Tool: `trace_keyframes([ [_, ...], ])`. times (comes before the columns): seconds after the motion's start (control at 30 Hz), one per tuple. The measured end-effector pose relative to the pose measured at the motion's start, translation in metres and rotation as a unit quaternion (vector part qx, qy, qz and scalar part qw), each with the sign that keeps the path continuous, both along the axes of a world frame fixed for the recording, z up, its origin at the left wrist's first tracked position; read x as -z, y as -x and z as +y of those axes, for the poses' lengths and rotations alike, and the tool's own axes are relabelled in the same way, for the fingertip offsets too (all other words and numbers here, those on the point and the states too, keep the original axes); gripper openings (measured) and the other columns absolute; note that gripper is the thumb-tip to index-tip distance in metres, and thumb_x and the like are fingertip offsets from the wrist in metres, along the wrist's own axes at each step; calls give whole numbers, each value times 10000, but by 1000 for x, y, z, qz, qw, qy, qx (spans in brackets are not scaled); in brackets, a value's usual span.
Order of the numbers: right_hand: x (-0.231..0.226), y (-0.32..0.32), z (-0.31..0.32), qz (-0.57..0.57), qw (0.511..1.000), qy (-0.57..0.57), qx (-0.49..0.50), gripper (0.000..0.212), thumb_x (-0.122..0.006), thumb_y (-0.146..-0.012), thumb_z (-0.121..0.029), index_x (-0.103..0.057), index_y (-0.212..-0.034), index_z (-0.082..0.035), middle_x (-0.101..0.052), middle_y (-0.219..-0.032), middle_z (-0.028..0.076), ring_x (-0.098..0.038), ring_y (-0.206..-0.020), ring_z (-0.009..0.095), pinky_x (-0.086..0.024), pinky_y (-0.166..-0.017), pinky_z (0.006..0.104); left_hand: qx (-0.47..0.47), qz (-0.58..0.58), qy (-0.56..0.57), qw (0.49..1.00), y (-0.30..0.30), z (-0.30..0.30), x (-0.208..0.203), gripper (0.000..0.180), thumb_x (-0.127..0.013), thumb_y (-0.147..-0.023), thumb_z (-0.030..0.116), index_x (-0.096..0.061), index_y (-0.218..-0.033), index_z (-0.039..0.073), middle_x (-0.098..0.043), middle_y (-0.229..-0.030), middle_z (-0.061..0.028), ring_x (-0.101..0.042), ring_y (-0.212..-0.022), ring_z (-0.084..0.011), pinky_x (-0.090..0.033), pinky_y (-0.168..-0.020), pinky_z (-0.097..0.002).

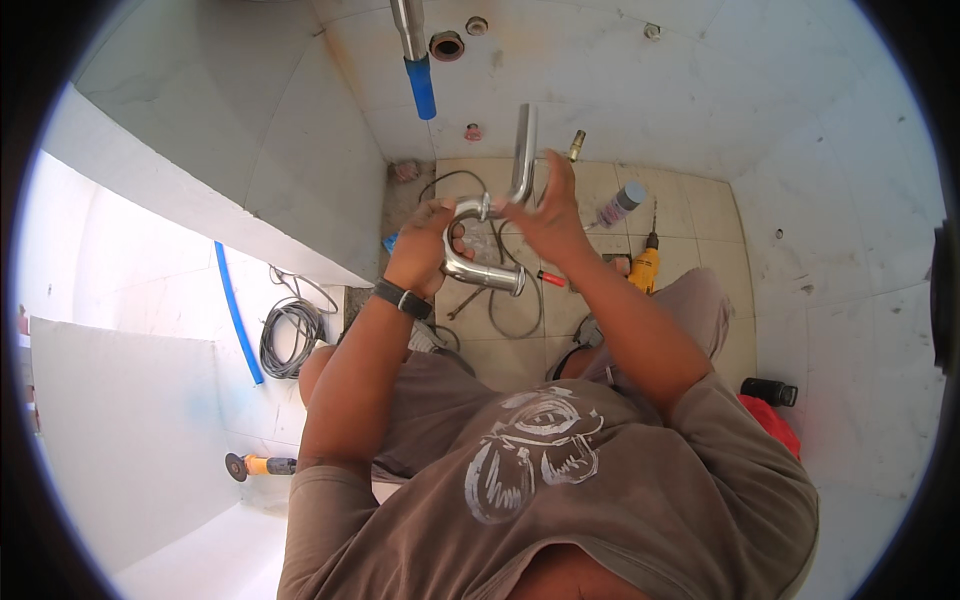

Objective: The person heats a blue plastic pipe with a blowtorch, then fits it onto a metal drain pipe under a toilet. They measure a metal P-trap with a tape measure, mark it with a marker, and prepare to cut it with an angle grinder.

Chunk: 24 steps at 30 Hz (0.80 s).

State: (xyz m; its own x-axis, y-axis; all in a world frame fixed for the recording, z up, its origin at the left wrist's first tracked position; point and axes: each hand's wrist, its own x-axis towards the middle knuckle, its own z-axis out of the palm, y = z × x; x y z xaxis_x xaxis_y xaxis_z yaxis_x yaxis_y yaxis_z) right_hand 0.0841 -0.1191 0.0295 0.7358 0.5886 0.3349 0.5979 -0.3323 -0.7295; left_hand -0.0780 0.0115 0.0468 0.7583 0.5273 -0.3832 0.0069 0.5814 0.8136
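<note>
A shiny chrome P-trap drain pipe (490, 275) is raised in front of my chest, over the tiled floor. My left hand (418, 250) is closed round its U-shaped bend, with a dark watch strap on that wrist. From the slip nut (485, 206) at the joint, a straight outlet arm (526, 140) turns up toward the far wall. My right hand (552, 215) is beside this joint, fingers stretched out and apart, its thumb close to or touching the pipe. Whether the thumb presses on it I cannot tell.
A metal pipe with a blue end (420, 88) hangs near a wall drain hole (447, 45). On the floor are a spray can (622, 203), a yellow drill (645, 266), a red-handled tool (552, 279), loose cable (540, 310), coiled cable (290, 338), a blue tube (238, 310) and an angle grinder (262, 466).
</note>
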Motion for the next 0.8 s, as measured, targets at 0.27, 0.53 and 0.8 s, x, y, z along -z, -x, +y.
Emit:
trace_keyframes([
  [0.27,-10,-28,7,597,764,-113,-216,503,-630,-1024,-422,-539,-1234,26,-674,-1151,167,-738,-930,286,-596,-747,366,55,28,-116,991,1,8,11,385,-542,-1065,323,-536,-1308,24,-652,-1069,-149,-675,-903,-264,-585,-805,-420],
  [0.53,-13,-44,61,376,926,27,-11,547,-661,-967,-446,-539,-1072,77,-695,-813,185,-702,-608,236,-538,-503,323,160,42,-683,711,8,-37,3,706,-787,-882,335,-493,-1446,29,-566,-1403,-229,-533,-1308,-406,-421,-1096,-472],
  [0.8,1,-40,115,141,984,96,-53,572,-676,-926,-440,-596,-1029,116,-691,-777,222,-690,-573,266,-541,-515,344,130,160,-683,701,-9,-23,8,576,-748,-869,215,-530,-1377,56,-620,-1241,-185,-656,-1048,-421,-560,-851,-496],
])
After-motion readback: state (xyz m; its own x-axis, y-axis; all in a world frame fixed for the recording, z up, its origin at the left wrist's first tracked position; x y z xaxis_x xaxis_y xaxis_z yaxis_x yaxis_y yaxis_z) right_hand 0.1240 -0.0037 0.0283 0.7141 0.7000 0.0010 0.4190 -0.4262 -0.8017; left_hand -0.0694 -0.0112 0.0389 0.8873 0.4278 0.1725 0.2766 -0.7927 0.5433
